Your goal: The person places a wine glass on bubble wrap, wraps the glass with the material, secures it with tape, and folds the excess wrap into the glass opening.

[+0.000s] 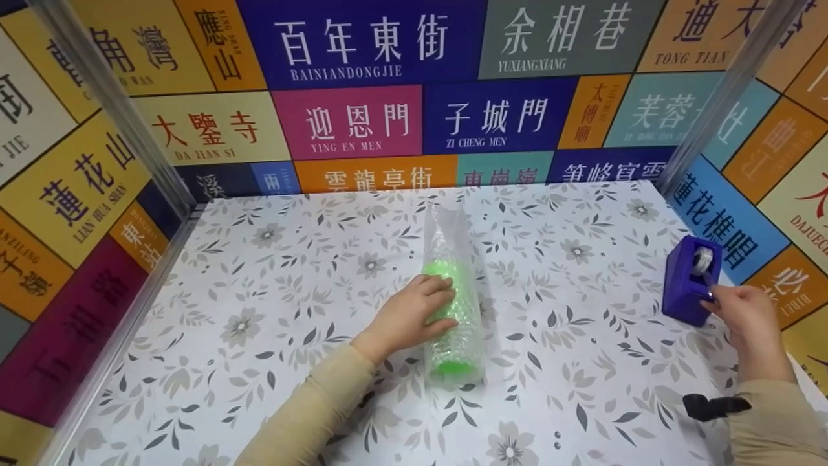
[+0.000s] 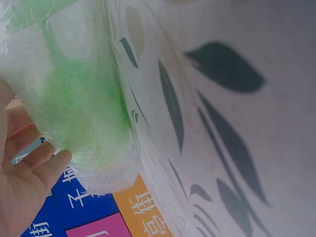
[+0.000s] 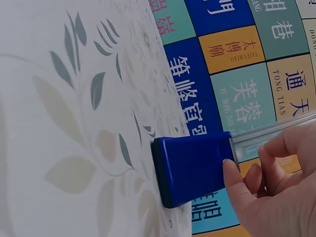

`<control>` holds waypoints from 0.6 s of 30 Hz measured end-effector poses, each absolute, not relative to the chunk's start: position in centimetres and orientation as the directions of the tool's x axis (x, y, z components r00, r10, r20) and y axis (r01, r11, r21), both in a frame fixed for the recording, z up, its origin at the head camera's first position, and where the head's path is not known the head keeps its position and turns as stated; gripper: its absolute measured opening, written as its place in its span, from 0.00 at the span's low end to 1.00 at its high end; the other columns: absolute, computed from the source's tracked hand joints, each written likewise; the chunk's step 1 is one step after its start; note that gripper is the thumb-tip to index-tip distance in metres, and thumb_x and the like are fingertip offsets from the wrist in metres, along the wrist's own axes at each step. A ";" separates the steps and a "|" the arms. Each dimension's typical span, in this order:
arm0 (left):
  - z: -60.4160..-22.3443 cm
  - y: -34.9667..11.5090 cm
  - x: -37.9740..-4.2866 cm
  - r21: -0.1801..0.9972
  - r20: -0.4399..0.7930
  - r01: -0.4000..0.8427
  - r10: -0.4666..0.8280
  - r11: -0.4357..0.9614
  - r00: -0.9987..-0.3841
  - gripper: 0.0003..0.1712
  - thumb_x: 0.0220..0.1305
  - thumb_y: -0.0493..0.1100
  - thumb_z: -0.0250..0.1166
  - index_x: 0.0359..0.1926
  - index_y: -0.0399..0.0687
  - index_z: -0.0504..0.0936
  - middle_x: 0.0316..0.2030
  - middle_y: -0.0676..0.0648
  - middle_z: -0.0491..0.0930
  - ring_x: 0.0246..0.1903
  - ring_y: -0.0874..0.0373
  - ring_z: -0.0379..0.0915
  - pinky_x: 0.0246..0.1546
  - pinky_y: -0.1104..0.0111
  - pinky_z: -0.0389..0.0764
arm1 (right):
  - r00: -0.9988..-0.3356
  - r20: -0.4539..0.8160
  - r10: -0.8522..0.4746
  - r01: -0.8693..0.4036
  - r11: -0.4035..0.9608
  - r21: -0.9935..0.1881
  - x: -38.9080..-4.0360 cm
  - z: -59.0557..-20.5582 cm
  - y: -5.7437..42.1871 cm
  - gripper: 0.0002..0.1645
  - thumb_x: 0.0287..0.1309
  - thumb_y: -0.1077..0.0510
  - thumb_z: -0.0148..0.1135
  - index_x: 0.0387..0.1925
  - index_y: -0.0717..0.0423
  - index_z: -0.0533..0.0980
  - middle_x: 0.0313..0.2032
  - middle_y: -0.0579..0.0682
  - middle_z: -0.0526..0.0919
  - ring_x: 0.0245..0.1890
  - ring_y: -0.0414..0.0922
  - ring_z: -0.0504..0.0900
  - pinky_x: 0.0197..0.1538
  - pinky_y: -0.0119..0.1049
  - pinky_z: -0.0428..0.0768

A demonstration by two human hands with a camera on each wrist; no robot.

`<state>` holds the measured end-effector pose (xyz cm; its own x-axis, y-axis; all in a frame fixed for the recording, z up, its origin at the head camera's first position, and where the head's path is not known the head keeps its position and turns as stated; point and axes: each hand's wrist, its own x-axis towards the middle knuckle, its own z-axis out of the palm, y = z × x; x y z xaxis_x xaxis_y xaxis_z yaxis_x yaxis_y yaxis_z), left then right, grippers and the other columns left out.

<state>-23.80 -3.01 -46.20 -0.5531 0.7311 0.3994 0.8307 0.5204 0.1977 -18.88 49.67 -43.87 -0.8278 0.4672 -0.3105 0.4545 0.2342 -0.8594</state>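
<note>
Near the middle of the table lies a green cylinder-like thing wrapped in clear bubble wrap (image 1: 462,304), lengthwise away from me. My left hand (image 1: 414,314) grips it from the left side, fingers curled over its top and thumb nearer to me. In the left wrist view the green shows blurred through the bubble wrap (image 2: 86,113). Far to the right stands a blue tape dispenser (image 1: 679,281) with a roll of clear tape (image 1: 702,260). At its toothed edge my right hand (image 1: 750,323) pinches the tape's end between thumb and fingers; the right wrist view shows the thumb against the dispenser (image 3: 195,165).
A white table with a leaf-and-flower pattern (image 1: 291,285) carries everything. Colourful panels with Chinese lettering (image 1: 362,120) stand along its back and both sides. A dark strap (image 1: 715,406) sticks out by my right sleeve.
</note>
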 end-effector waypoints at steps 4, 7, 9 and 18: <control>-46.0 -3.1 -23.8 0.195 0.392 0.825 0.729 0.530 -0.561 0.29 0.67 0.57 0.64 0.58 0.40 0.79 0.62 0.42 0.73 0.62 0.50 0.66 0.67 0.64 0.67 | -0.819 -0.325 0.473 0.453 0.186 -0.872 -18.8 -44.2 49.5 0.17 0.72 0.53 0.46 0.44 0.65 0.70 0.53 0.54 0.64 0.50 0.46 0.66 0.71 0.48 0.61; -46.0 -3.1 -23.9 0.190 0.385 0.820 0.727 0.540 -0.568 0.29 0.67 0.58 0.63 0.59 0.41 0.79 0.62 0.43 0.73 0.62 0.50 0.66 0.67 0.64 0.66 | -0.821 -0.320 0.473 0.433 0.151 -0.888 -18.7 -44.4 49.4 0.15 0.71 0.54 0.47 0.37 0.63 0.72 0.52 0.54 0.62 0.47 0.44 0.65 0.64 0.37 0.73; -46.0 -3.1 -24.0 0.189 0.379 0.819 0.729 0.541 -0.569 0.30 0.67 0.58 0.63 0.59 0.41 0.78 0.62 0.43 0.73 0.62 0.50 0.66 0.67 0.64 0.66 | -0.817 -0.320 0.480 0.420 0.114 -0.900 -18.6 -44.5 49.2 0.15 0.70 0.56 0.48 0.33 0.62 0.74 0.50 0.52 0.62 0.45 0.42 0.64 0.52 0.27 0.78; -46.1 -3.2 -24.0 0.187 0.373 0.817 0.730 0.545 -0.573 0.30 0.67 0.58 0.63 0.60 0.41 0.78 0.63 0.42 0.73 0.62 0.50 0.66 0.67 0.63 0.66 | -0.802 -0.381 0.460 0.308 -0.227 -0.924 -18.3 -45.1 48.4 0.12 0.69 0.57 0.56 0.31 0.61 0.77 0.50 0.48 0.64 0.42 0.36 0.71 0.43 0.24 0.82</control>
